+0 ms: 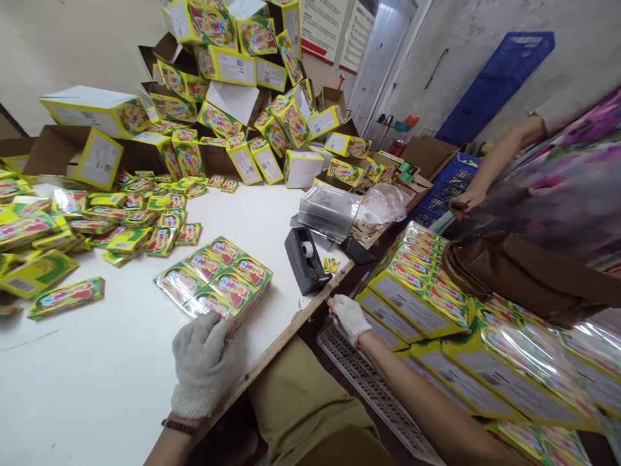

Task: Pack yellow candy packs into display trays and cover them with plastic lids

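Observation:
My left hand [201, 362], in a white knit glove, has its fingers curled against the near edge of a pack of small candy boxes [228, 272]. The boxes stand side by side in clear plastic on the white table, printed yellow, green and red. My right hand [350, 318], also gloved with bare fingertips, is just off the table's wooden edge, fingers closed. What it holds, if anything, is too small to tell. A black tape dispenser [306, 262] with a white roll stands between the pack and the edge.
Loose small boxes [126, 223] are heaped on the left. Larger display cartons [228, 68] are piled at the back. Clear plastic trays [330, 206] are stacked beyond the dispenser. Filled cartons [412, 307] stand on the right, near a co-worker's hand [468, 199] and a brown bag [514, 272].

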### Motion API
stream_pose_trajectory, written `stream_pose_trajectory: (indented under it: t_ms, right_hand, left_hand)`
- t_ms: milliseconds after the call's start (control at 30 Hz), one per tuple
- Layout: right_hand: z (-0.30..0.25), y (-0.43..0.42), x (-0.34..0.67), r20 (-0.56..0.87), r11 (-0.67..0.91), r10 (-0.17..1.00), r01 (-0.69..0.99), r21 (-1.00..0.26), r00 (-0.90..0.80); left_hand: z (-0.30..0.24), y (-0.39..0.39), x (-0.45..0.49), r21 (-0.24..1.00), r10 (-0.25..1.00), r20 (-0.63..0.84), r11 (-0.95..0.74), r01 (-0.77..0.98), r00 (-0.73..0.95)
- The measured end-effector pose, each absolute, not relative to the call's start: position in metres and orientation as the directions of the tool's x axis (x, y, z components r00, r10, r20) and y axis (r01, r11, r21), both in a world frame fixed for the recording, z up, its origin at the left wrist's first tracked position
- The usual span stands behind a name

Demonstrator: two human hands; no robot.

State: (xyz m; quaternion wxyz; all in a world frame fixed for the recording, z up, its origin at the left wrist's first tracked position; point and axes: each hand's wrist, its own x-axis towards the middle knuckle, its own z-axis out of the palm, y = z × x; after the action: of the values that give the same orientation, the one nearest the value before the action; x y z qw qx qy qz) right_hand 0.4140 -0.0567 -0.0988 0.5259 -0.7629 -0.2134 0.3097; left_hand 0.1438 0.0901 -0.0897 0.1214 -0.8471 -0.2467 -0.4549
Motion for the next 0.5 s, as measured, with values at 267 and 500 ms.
stream_pose_trajectory:
  t_ms: [267, 500]
  right_hand:
    - [-0.061, -0.017, 0.351, -0.191, -0.187, 0.969, -0.037, -0.982, 0.16]
    - [-0.067, 0.035, 0.309, -0.232, -0.225, 0.972, -0.168, -0.96, 0.027]
  left_hand:
    - [-0.081, 0.082, 0.142, 0.055, 0.36, 0.809, -0.833, 0.55, 0.465]
    - [-0.083, 0.08, 0.141, 0.097, 0.437, 0.77, -0.8, 0.592, 0.465]
